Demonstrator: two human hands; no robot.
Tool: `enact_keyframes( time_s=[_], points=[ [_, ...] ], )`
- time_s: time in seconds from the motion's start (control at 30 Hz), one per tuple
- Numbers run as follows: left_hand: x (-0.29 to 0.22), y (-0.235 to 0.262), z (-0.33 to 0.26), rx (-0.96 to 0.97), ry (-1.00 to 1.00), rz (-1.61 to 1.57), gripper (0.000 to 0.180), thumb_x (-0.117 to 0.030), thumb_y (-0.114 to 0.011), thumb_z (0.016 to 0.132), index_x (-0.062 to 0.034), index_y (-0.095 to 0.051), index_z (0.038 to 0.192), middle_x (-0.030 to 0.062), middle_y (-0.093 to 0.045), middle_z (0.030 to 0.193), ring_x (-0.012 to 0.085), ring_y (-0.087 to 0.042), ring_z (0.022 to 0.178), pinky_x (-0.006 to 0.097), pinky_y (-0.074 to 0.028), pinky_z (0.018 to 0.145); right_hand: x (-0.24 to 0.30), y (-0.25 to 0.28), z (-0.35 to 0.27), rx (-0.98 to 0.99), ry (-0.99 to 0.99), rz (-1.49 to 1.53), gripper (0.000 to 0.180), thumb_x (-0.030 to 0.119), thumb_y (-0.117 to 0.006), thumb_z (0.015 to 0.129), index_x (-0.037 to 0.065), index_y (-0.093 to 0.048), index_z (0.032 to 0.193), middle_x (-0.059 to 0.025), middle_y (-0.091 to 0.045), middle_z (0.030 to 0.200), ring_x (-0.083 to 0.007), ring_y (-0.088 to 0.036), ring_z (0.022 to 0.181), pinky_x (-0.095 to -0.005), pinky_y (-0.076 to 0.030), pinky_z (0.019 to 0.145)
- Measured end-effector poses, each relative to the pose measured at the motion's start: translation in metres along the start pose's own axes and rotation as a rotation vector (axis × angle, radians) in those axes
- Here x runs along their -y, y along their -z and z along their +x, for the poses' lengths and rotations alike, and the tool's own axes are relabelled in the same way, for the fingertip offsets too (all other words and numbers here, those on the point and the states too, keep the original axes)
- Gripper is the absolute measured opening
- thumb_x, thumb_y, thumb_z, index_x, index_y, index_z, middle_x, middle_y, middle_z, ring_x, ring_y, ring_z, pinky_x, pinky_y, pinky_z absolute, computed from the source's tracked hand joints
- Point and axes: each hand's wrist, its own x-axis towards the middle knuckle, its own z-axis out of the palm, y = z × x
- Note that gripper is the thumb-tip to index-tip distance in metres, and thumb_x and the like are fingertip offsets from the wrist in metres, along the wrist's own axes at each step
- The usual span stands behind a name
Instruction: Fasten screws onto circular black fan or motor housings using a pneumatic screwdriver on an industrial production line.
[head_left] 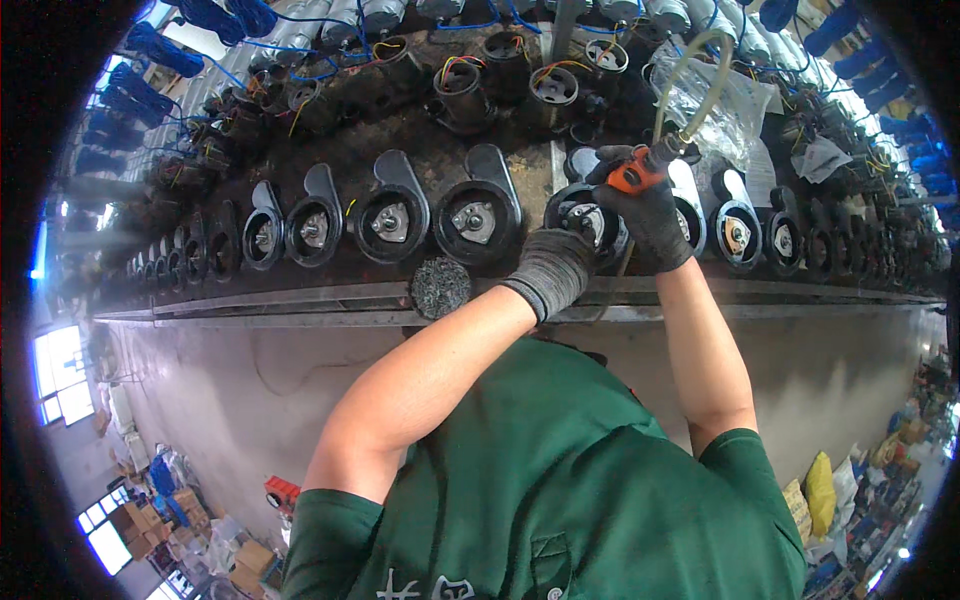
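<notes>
- A round black pump housing with a metal hub (588,218) is being worked on at the front edge of the long metal workbench (300,298), in a row of like housings.
- An orange-and-black air tool with a pale hose (640,172) is held upright over it by the right hand (650,215), gloved fingers clamped round the grip.
- The housing is steadied by the left hand (555,262); its fingers are curled on the rim.
- How many housings are finished cannot be told; judging by the row, many seem left.
</notes>
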Motion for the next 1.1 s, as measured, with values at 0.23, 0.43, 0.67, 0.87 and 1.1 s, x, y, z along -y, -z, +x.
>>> enact_keyframes(
  time_s=[0.23, 0.43, 0.67, 0.87, 1.1],
  points=[
    [-0.012, 0.030, -0.010, 0.058, 0.002, 0.010, 0.038, -0.029, -0.042, 0.101, -0.0137, -0.055, 0.133, 0.0155, -0.062, 0.130, 0.0322, -0.066, 0.113, 0.047, -0.054, 0.094, -0.028, 0.010, 0.006, 0.023, 0.008, 0.045, 0.045, -0.002, -0.084, 0.075, 0.003, -0.064, 0.115, -0.0039, -0.069, 0.108, -0.0161, -0.067, 0.099, -0.0332, -0.057, 0.088],
    [-0.008, 0.019, -0.009, -0.058, -0.028, -0.003, 0.039, -0.022, -0.041, 0.100, -0.0124, -0.054, 0.135, 0.0162, -0.065, 0.127, 0.0318, -0.068, 0.109, 0.048, -0.056, 0.090, -0.039, 0.013, 0.010, -0.019, 0.033, 0.049, 0.049, -0.004, -0.085, 0.073, 0.004, -0.063, 0.116, -0.0035, -0.069, 0.107, -0.0169, -0.068, 0.097, -0.0324, -0.058, 0.087],
    [0.003, 0.041, -0.017, 0.058, -0.125, 0.002, 0.035, -0.024, -0.050, 0.095, -0.0087, -0.062, 0.124, 0.0182, -0.068, 0.118, 0.0334, -0.069, 0.105, 0.047, -0.055, 0.086, -0.016, 0.006, 0.004, -0.042, -0.018, 0.042, 0.051, -0.003, -0.085, 0.074, 0.005, -0.062, 0.118, -0.0042, -0.068, 0.106, -0.0152, -0.066, 0.097, -0.0317, -0.058, 0.085],
    [0.029, 0.070, 0.015, -0.309, 0.015, -0.328, 0.026, -0.022, -0.064, 0.083, -0.0078, -0.072, 0.103, 0.0187, -0.071, 0.104, 0.0331, -0.069, 0.103, 0.047, -0.055, 0.085, -0.005, 0.012, -0.002, -0.035, -0.059, 0.037, 0.051, -0.002, -0.084, 0.075, 0.004, -0.061, 0.120, -0.0045, -0.068, 0.106, -0.0151, -0.066, 0.096, -0.0314, -0.058, 0.085],
    [0.030, 0.067, 0.078, 0.136, 0.231, -0.105, 0.049, -0.028, -0.077, 0.072, -0.0038, -0.072, 0.114, 0.0206, -0.071, 0.115, 0.0338, -0.069, 0.110, 0.044, -0.056, 0.091, -0.013, 0.009, 0.002, -0.080, -0.093, 0.049, 0.051, -0.004, -0.082, 0.076, 0.003, -0.060, 0.122, -0.0048, -0.069, 0.107, -0.0160, -0.067, 0.098, -0.0319, -0.057, 0.086]
  ],
)
